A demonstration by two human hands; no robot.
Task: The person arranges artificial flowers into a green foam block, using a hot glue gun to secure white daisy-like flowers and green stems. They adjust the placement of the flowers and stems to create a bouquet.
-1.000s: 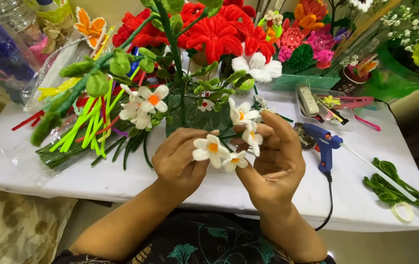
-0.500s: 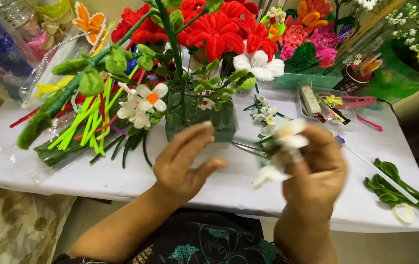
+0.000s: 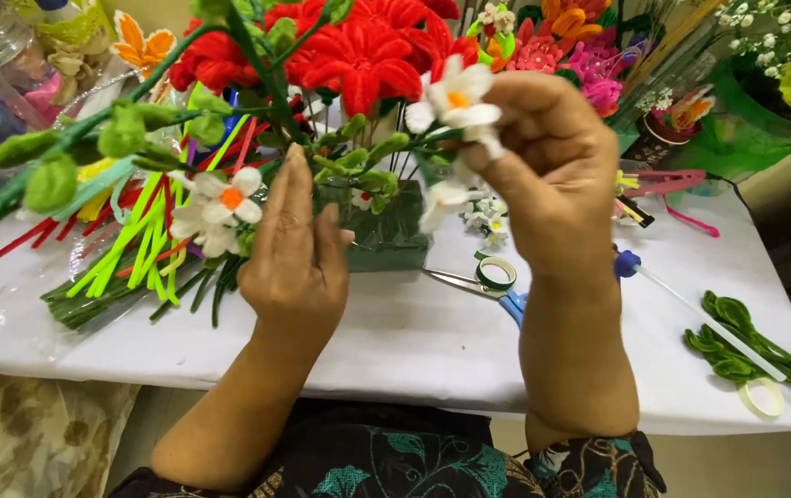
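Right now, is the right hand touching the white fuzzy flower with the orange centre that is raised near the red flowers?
Touching. The head view shows the right hand pinching the white fuzzy flower with the orange centre between its fingertips, with no gap.

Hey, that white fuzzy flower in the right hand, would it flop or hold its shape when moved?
The white flower probably holds its shape: its petals stand out stiffly above the right hand. It looks light, pinched in the fingers alone. The fuzzy petals likely bend under a firm squeeze.
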